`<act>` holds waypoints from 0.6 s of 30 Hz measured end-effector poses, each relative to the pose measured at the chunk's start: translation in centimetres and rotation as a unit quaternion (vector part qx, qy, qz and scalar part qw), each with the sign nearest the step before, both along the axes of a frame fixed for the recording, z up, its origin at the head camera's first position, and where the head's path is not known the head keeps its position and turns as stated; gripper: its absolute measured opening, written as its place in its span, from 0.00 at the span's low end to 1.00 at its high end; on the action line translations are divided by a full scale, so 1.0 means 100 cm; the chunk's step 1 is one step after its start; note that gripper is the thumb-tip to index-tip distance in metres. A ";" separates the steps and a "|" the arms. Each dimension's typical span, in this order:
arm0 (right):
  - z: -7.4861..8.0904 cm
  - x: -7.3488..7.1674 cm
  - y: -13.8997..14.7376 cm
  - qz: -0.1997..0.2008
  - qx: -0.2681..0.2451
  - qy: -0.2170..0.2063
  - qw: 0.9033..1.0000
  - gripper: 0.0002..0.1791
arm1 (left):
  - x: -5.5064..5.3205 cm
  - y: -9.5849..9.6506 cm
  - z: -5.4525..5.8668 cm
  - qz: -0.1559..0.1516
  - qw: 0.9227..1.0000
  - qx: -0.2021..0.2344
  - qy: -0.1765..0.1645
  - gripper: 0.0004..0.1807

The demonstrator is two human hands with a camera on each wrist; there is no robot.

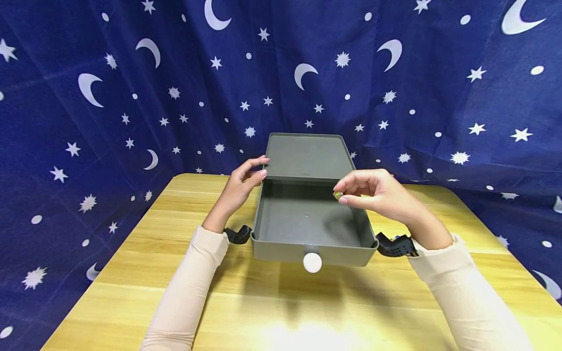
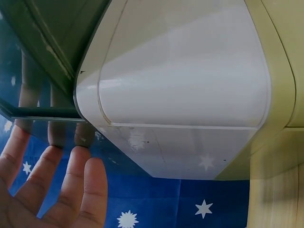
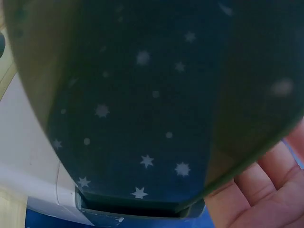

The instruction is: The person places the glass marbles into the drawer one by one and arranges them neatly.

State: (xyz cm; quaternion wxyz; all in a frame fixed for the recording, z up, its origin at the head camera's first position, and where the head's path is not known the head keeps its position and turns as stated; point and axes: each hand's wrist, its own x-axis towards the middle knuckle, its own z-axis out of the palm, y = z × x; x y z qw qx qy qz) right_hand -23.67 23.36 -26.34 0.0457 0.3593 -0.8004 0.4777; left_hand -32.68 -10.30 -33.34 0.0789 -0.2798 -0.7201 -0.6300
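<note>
A box with a grey top (image 1: 305, 155) stands on the table, its grey drawer (image 1: 312, 252) pulled out toward me. A round white knob (image 1: 312, 263) sits on the drawer front. My right hand (image 1: 377, 195) is over the drawer's right side, pinching a small, shiny yellowish ball like a marble (image 1: 337, 195) between thumb and fingertips. That ball is hidden in the right wrist view. My left hand (image 1: 240, 183) is at the left edge of the box top, fingers fairly straight, fingertips right at the rim. In the left wrist view, the box's white side (image 2: 185, 85) shows beside the fingers (image 2: 71, 185).
The light wooden table (image 1: 281, 302) reaches out on both sides of the box. A dark blue curtain (image 1: 281, 63) with white stars and moons hangs behind it. Small blue and yellow bits (image 1: 397, 238) show by the black right wrist camera (image 1: 392, 245).
</note>
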 end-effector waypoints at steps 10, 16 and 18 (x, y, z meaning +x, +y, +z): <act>-0.001 -0.009 -0.011 0.010 0.039 0.017 0.999 0.10 | -0.001 -0.001 -0.001 0.002 1.000 0.001 -0.001 0.24; -0.001 -0.013 -0.012 -0.007 0.097 0.030 0.995 0.09 | -0.001 -0.001 0.000 0.001 1.000 0.001 -0.001 0.24; -0.001 -0.013 -0.013 -0.008 0.112 0.031 0.993 0.09 | -0.001 -0.001 0.000 0.000 1.000 0.001 0.000 0.24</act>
